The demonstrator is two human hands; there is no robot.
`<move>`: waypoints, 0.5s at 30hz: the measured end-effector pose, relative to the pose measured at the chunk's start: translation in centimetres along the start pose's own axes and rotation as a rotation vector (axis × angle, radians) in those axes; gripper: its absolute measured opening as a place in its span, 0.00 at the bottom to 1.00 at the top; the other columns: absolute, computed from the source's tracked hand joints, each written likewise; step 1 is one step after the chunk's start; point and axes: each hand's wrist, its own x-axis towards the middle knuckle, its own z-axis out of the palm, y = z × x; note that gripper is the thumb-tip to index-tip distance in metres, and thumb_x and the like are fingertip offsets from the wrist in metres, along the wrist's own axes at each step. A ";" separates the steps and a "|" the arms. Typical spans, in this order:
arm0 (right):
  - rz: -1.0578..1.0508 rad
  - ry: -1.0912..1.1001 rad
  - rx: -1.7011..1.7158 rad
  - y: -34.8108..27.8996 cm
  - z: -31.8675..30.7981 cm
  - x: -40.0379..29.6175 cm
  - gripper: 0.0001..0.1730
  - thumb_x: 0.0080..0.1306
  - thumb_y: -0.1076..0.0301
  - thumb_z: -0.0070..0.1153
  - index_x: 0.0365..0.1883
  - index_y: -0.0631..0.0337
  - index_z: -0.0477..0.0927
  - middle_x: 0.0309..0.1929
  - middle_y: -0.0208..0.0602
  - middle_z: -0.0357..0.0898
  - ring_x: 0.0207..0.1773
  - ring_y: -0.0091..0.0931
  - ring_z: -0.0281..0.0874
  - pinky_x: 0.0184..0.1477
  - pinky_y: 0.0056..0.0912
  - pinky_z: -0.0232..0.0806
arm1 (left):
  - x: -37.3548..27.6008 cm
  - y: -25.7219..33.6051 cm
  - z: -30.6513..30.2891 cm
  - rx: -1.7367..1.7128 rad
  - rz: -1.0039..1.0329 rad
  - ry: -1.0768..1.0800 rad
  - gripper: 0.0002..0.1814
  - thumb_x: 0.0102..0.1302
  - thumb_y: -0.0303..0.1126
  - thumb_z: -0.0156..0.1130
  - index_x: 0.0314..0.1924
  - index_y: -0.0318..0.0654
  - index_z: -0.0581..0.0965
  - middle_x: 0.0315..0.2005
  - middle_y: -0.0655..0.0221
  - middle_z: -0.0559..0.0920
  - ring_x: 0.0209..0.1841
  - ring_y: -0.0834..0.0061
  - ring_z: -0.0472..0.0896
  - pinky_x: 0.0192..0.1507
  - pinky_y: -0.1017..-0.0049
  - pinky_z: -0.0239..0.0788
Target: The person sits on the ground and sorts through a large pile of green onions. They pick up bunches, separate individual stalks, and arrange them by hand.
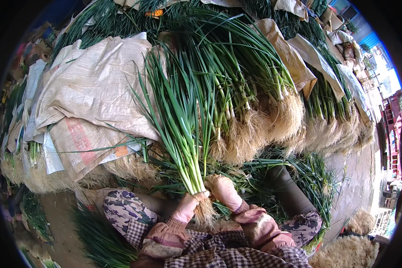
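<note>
My left hand (189,205), in a pale soiled glove, is closed around the white lower stems of a bunch of green onions (187,154). Their stringy roots (205,211) hang below that fist, and the long leaves point away from me. Close beside it, my right hand (223,191), gloved too, is curled around the lower end of a single green onion stalk (205,157). Its fingertips are partly hidden. Just beyond lies a heap of green onions (231,83) with matted roots (246,137) facing me.
Woven sacks (97,83) cover more onions at left; another sack (284,57) lies at right. Stripped leaves (264,197) litter the floor between my legs. A dark boot (289,191) stands at right. Root piles (346,253) sit at lower right, onion leaves (97,231) at lower left.
</note>
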 end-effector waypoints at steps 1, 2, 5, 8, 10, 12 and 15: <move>-0.055 0.059 -0.351 -0.7 -0.1 0.0 0.09 0.66 0.61 0.48 0.32 0.57 0.71 0.20 0.33 0.72 0.19 0.28 0.72 0.20 0.30 0.63 | 0.0 0.2 -0.3 0.103 0.008 0.017 0.13 0.59 0.25 0.62 0.45 0.32 0.76 0.34 0.68 0.82 0.38 0.77 0.80 0.40 0.78 0.74; -0.136 0.129 -0.437 -0.4 0.7 -0.3 0.11 0.65 0.57 0.48 0.27 0.53 0.69 0.19 0.31 0.69 0.20 0.25 0.70 0.20 0.30 0.61 | 0.0 0.3 -0.5 0.108 0.026 0.042 0.12 0.59 0.25 0.62 0.44 0.32 0.77 0.33 0.67 0.82 0.37 0.77 0.80 0.40 0.77 0.74; -0.130 -0.096 -0.409 2.0 2.1 -3.3 0.04 0.60 0.67 0.49 0.32 0.55 0.69 0.21 0.32 0.69 0.22 0.27 0.71 0.22 0.33 0.65 | 0.5 0.5 -0.8 -0.067 -0.047 0.009 0.09 0.59 0.26 0.63 0.40 0.32 0.77 0.32 0.65 0.82 0.34 0.74 0.81 0.38 0.75 0.75; -0.073 -0.014 0.126 3.4 -0.7 -5.4 0.05 0.63 0.67 0.48 0.26 0.54 0.72 0.20 0.32 0.73 0.23 0.32 0.74 0.26 0.33 0.67 | 0.4 0.4 -0.8 -0.025 -0.014 -0.016 0.10 0.59 0.28 0.63 0.39 0.32 0.77 0.30 0.65 0.82 0.32 0.72 0.81 0.36 0.73 0.75; -0.029 -0.050 0.183 4.4 -1.7 -6.3 0.06 0.62 0.67 0.51 0.25 0.55 0.75 0.22 0.33 0.77 0.26 0.35 0.76 0.28 0.32 0.68 | 0.6 -0.2 0.2 0.027 0.123 0.043 0.10 0.59 0.28 0.62 0.39 0.32 0.77 0.28 0.63 0.81 0.31 0.71 0.81 0.34 0.73 0.75; 0.003 -0.232 -0.261 5.6 -0.6 -6.7 0.05 0.62 0.67 0.53 0.27 0.57 0.76 0.24 0.37 0.77 0.27 0.35 0.76 0.31 0.32 0.68 | 0.6 0.5 0.3 -0.074 0.053 0.020 0.10 0.59 0.27 0.62 0.39 0.31 0.77 0.28 0.64 0.81 0.31 0.72 0.81 0.34 0.73 0.75; -0.042 0.041 0.330 4.6 -2.0 -4.6 0.09 0.63 0.64 0.53 0.29 0.61 0.76 0.23 0.43 0.73 0.28 0.39 0.74 0.35 0.37 0.68 | 0.7 0.8 0.7 -0.051 0.012 0.057 0.10 0.58 0.26 0.63 0.40 0.31 0.77 0.28 0.66 0.81 0.31 0.73 0.80 0.35 0.74 0.75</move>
